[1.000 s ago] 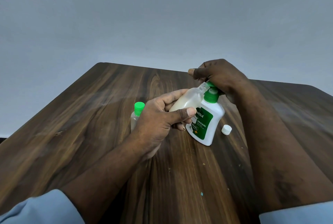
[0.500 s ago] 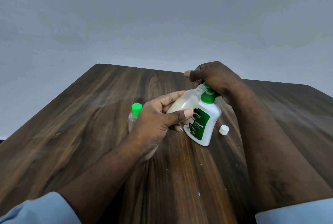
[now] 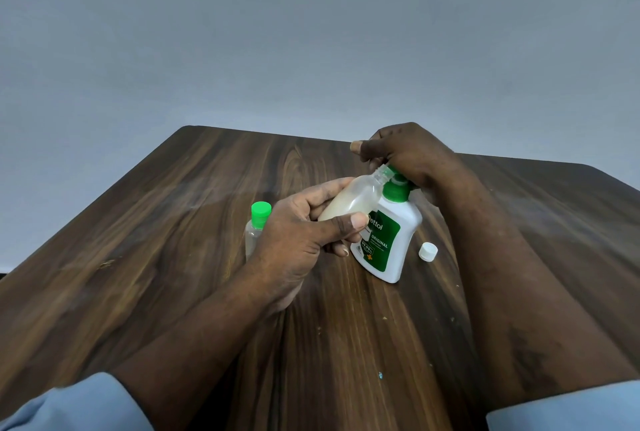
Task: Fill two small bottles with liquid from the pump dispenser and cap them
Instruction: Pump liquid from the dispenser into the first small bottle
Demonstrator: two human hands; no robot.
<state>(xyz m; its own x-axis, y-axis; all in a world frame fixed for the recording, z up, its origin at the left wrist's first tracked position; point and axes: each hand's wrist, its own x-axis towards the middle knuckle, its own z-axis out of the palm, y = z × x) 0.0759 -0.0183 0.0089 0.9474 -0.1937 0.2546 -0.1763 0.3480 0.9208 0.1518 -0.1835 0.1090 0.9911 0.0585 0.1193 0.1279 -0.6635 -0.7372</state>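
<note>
Tabletop (image 3: 166, 257) of dark wood grain carries everything here. The left hand (image 3: 298, 236) holds a small clear bottle (image 3: 351, 200) above it, near the middle. The grip is closed round the lower body, with the thumb across the front and the fingers wrapped behind. This bottle has no cap and is partly filled with creamy white liquid. Its long axis is tilted: the base sits low in the palm toward the left, and the open neck points up and to the right, with the mouth just under the green spout of the Dettol pump dispenser (image 3: 388, 247). The dispenser stands with its base on the tabletop, label toward the camera. The right hand (image 3: 412, 153) lies on top of the pump head; its grip is curled down over the head, thumb stretched out to the left. A green-capped bottle (image 3: 255, 229) stands upright just behind the left hand, partly hidden by it. A white cap (image 3: 428, 252) lies on the tabletop just right of the dispenser, not touching it. Light blue sleeves (image 3: 79, 406) show at both lower corners
</note>
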